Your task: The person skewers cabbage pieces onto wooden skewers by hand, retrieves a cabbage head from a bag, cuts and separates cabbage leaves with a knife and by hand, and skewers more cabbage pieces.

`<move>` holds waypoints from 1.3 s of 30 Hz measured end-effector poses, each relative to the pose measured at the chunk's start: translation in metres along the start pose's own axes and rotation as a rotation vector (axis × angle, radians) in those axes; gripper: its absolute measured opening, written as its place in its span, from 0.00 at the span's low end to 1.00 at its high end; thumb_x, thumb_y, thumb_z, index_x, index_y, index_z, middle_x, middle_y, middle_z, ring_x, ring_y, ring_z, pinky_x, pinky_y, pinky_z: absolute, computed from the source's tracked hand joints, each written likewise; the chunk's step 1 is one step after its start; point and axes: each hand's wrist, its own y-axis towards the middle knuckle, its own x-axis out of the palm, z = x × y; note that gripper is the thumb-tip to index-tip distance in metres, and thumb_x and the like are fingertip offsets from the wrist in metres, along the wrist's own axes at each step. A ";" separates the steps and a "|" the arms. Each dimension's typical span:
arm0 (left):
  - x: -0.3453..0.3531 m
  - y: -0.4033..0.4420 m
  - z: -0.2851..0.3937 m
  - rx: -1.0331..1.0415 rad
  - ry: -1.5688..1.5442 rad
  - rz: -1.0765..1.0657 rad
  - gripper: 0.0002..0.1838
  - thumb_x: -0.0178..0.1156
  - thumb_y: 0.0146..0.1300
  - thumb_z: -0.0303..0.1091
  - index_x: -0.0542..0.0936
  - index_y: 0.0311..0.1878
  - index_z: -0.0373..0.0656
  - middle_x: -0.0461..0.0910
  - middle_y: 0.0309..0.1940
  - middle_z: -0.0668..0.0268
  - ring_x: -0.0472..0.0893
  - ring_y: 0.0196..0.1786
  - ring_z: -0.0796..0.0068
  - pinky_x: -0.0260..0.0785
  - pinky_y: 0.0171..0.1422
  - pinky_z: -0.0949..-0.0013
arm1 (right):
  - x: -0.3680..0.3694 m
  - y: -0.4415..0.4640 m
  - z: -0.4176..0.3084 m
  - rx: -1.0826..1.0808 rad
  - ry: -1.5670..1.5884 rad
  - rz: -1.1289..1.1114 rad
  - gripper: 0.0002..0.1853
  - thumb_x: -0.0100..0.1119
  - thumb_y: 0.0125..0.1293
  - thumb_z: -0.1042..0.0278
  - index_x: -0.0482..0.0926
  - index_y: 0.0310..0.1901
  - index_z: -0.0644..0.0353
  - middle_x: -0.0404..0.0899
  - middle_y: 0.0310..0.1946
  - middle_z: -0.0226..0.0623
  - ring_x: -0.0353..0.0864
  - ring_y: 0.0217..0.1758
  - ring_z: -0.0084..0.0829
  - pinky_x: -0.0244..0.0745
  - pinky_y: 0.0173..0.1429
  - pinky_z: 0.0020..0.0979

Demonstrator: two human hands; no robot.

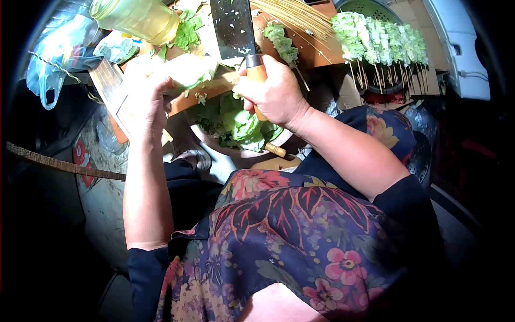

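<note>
My right hand (276,92) is closed round the wooden handle of a cleaver (233,28), whose dark wide blade points away from me with small pale bits stuck to it. On the left, my left hand (153,88) holds a pale green cabbage piece (193,72) at the edge of the wooden board (217,85); glare washes out part of this hand. Below both hands, a bowl (206,140) holds loose green leaves (241,121). One skewer of folded leaves (281,42) lies just right of the blade.
Many leaf skewers (381,40) rest over a green colander (367,8) at the upper right. Bare sticks (300,19) lie near them. A jar of yellowish liquid (137,20) and a blue plastic bag (61,56) are at the upper left.
</note>
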 end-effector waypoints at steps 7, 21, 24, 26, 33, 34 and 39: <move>0.007 0.055 -0.044 0.390 -0.018 0.270 0.29 0.63 0.51 0.20 0.70 0.59 0.37 0.75 0.51 0.57 0.78 0.51 0.66 0.76 0.47 0.66 | -0.013 -0.026 0.013 -0.107 -0.380 -0.029 0.10 0.61 0.60 0.69 0.72 0.39 0.64 0.76 0.23 0.31 0.77 0.20 0.20 0.73 0.26 0.24; 0.081 0.032 -0.030 0.433 0.942 0.082 0.20 0.61 0.50 0.25 0.78 0.50 0.40 0.80 0.43 0.50 0.82 0.45 0.55 0.72 0.53 0.60 | -0.022 -0.042 -0.001 -0.218 -0.520 0.048 0.11 0.62 0.55 0.66 0.73 0.34 0.64 0.79 0.25 0.48 0.82 0.30 0.49 0.76 0.35 0.41; 0.083 0.030 -0.021 0.184 0.976 -0.187 0.17 0.61 0.50 0.24 0.80 0.46 0.40 0.82 0.40 0.53 0.83 0.43 0.58 0.73 0.51 0.63 | -0.026 -0.043 -0.006 -0.216 -0.521 0.052 0.11 0.63 0.55 0.67 0.74 0.35 0.64 0.80 0.26 0.47 0.82 0.30 0.47 0.76 0.36 0.39; 0.082 0.018 -0.011 0.188 0.910 -0.410 0.13 0.62 0.52 0.28 0.81 0.43 0.39 0.84 0.37 0.56 0.83 0.42 0.65 0.73 0.51 0.67 | -0.029 -0.043 -0.011 -0.252 -0.555 0.070 0.08 0.62 0.58 0.73 0.74 0.37 0.63 0.79 0.27 0.35 0.80 0.28 0.26 0.76 0.35 0.28; 0.080 0.066 -0.023 0.464 0.683 0.309 0.23 0.60 0.55 0.26 0.73 0.56 0.37 0.80 0.46 0.53 0.81 0.49 0.61 0.72 0.56 0.63 | -0.033 -0.040 -0.008 -0.247 -0.533 0.091 0.09 0.60 0.56 0.69 0.74 0.36 0.62 0.82 0.28 0.43 0.83 0.32 0.44 0.77 0.38 0.37; 0.079 0.080 -0.031 0.551 0.654 0.385 0.28 0.60 0.54 0.25 0.69 0.61 0.37 0.79 0.50 0.52 0.80 0.50 0.61 0.72 0.57 0.63 | -0.033 -0.041 -0.007 -0.246 -0.537 0.091 0.09 0.60 0.56 0.69 0.74 0.36 0.62 0.82 0.28 0.43 0.83 0.32 0.44 0.77 0.38 0.37; 0.084 0.088 -0.026 0.156 0.192 0.095 0.43 0.72 0.50 0.29 0.62 0.68 0.37 0.78 0.52 0.52 0.79 0.52 0.66 0.71 0.58 0.65 | -0.039 -0.041 0.001 -0.261 -0.655 0.043 0.09 0.59 0.55 0.72 0.74 0.37 0.63 0.81 0.31 0.41 0.83 0.34 0.39 0.76 0.41 0.35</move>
